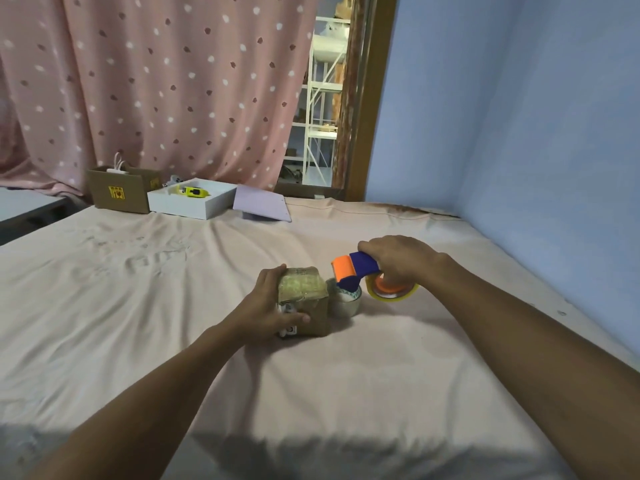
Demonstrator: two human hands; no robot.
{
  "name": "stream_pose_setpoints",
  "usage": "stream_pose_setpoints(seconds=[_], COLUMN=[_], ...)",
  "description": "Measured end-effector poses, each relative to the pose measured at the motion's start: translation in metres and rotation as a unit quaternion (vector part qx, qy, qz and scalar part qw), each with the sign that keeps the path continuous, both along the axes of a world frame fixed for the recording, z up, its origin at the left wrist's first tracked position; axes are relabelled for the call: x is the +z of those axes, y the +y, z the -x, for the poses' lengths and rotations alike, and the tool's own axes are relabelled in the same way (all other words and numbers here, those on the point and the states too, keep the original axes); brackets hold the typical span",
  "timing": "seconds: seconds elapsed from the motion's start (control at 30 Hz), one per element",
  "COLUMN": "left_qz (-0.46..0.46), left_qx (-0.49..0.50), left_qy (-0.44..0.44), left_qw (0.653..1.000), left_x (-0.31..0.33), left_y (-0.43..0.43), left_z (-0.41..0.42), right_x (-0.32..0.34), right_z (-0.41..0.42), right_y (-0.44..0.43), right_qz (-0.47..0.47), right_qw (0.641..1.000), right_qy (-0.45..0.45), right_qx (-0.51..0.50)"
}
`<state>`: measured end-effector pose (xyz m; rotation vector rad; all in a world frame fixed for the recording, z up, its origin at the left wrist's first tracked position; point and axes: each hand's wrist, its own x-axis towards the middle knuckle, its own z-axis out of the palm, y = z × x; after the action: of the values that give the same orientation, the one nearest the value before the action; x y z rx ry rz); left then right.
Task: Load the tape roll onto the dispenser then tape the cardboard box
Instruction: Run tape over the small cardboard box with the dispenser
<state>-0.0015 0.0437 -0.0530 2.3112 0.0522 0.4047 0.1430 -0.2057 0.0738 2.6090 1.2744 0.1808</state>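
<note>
Now the left hand (273, 306) wraps its fingers around the small cardboard box (304, 301) on the bed sheet (138, 306). Just right of the box, the right hand (398, 261) grips the blue-and-orange dispenser (355, 268), tape roll (393, 292) loaded. A spare roll (344, 301) touches the box's right side.

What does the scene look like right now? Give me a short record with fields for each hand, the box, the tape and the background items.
left hand: left hand grips the near-left side of the small cardboard box, steadying it on the bed sheet
right hand: right hand holds the tape dispenser, lifted just right of the box
loaded roll: tape roll sits on the dispenser
box top: covered with glossy tape
spare roll: second tape roll lies on the sheet against the box's right side
background: brown carton, white tray
</note>
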Motion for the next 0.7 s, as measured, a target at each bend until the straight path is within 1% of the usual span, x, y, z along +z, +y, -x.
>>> stream_pose_setpoints(seconds=[0.1,0.17,0.27,0.33,0.37,0.4,0.43,0.47,0.53,0.63,0.7], left_qz=[-0.034,-0.051,-0.058,-0.034,-0.008,0.022,0.036,0.029,-0.017,-0.089,-0.175], left_qx=[-0.023,-0.032,-0.053,-0.053,-0.041,-0.023,0.0,0.021,0.049,0.08,0.102], left_qy=[0.013,0.041,0.123,0.165,0.161,0.136,0.102,0.071,0.049,0.077,0.099], left_qw=[0.999,0.997,0.989,0.984,0.986,0.99,0.994,0.997,0.997,0.99,0.974], left_x=[0.01,0.013,0.025,0.041,0.05,0.058,0.066,0.072,0.081,0.084,0.076], left_y=[0.014,0.026,0.032,0.025,0.017,0.007,-0.004,-0.016,-0.039,-0.06,-0.06], left_z=[0.001,0.0,-0.001,-0.003,-0.006,-0.009,-0.013,-0.017,-0.025,-0.037,-0.045], right_x=[-0.003,-0.008,-0.019,-0.024,-0.025,-0.026,-0.026,-0.027,-0.027,-0.024,-0.021], right_z=[0.002,0.002,0.003,0.004,0.004,0.004,0.004,0.005,0.006,0.006,0.007], right_y=[-0.001,0.0,0.002,0.003,0.002,0.002,0.001,0.0,-0.001,-0.001,0.001], right_qz=[-0.016,-0.028,-0.028,-0.028,-0.029,-0.028,-0.027,-0.026,-0.029,-0.037,-0.046], right_qw=[1.0,0.999,0.999,0.999,0.999,1.0,1.0,1.0,0.999,0.999,0.999], right_qy=[0.011,0.019,0.017,0.013,0.01,0.005,0.0,-0.005,-0.014,-0.008,0.008], right_qx=[0.007,0.008,0.013,0.012,0.01,0.008,0.007,0.006,0.006,0.002,-0.001])
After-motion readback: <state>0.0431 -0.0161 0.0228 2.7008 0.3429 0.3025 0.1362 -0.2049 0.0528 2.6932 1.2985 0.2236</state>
